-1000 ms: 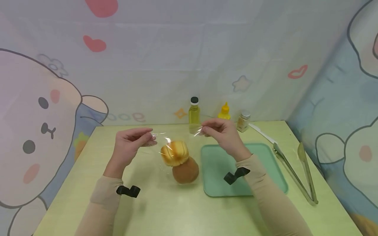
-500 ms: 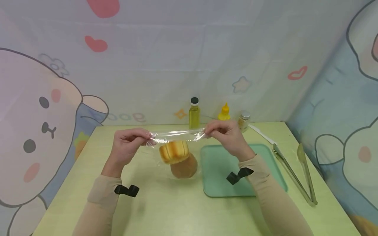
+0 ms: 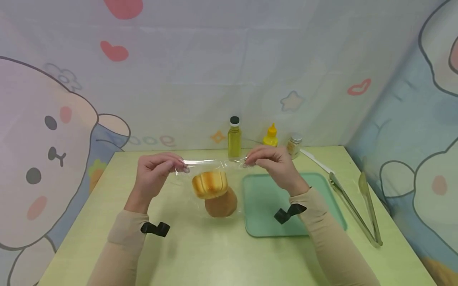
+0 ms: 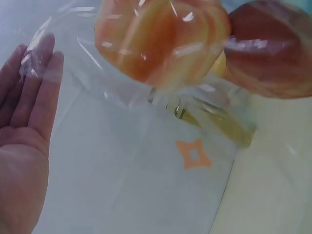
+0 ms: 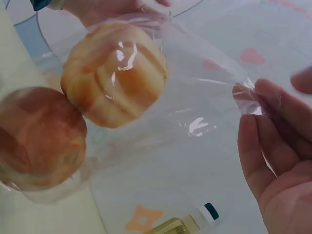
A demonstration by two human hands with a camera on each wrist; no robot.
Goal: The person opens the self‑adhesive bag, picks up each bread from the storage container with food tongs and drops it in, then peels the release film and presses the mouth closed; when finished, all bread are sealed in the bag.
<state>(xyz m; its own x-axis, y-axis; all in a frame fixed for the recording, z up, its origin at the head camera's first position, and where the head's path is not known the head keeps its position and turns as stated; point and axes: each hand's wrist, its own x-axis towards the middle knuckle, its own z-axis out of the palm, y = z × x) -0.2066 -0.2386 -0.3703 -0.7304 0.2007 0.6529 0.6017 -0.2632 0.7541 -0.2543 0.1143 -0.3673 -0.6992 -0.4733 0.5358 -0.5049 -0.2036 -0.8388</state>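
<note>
A clear plastic bag [image 3: 234, 163] hangs between my hands with two pieces of bread inside. The upper one is a golden, grooved bread roll [image 3: 210, 184]; below it, partly covered, is a round brown bun [image 3: 221, 204]. My left hand [image 3: 154, 174] pinches the bag's top left corner, while my right hand [image 3: 279, 167] pinches the top right corner. The bag's top edge runs nearly straight from hand to hand. In the right wrist view, the film gathers to a point at the right fingertips [image 5: 248, 92]. Roll and bun press side by side in both wrist views.
A green tray [image 3: 261, 226] lies under my right forearm. To its right are metal tongs [image 3: 372, 214] and a white-handled utensil [image 3: 316, 160]. An oil bottle [image 3: 234, 139], a yellow squeeze bottle [image 3: 270, 137] and a spice jar [image 3: 294, 145] stand along the back edge.
The bag's top edge, loose and dipping a second ago, is now drawn straight between my hands. My right hand has shifted slightly right, and the bun has risen a little.
</note>
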